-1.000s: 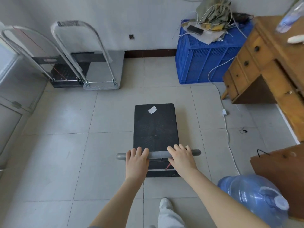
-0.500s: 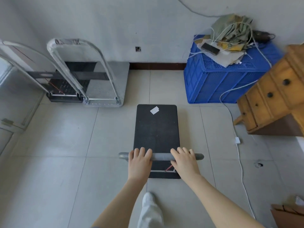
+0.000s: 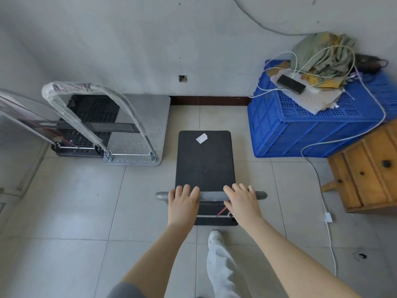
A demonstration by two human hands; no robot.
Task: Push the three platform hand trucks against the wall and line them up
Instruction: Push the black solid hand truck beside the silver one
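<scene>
Now I grip the black hand truck's handle with left hand and right hand, steering straight toward the wall, beside the silver truck.

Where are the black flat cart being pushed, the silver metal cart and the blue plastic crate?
Black flat cart (image 3: 205,162), head view, middle of its deck.
Silver metal cart (image 3: 137,134), head view, bare dotted deck.
Blue plastic crate (image 3: 300,136), head view, front wall.

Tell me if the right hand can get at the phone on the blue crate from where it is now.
Probably not. The right hand rests on the black truck's handle, and the phone lies on the blue crate well ahead and to the right. Nothing blocks the way; it simply looks beyond arm's reach without stepping forward.
</scene>
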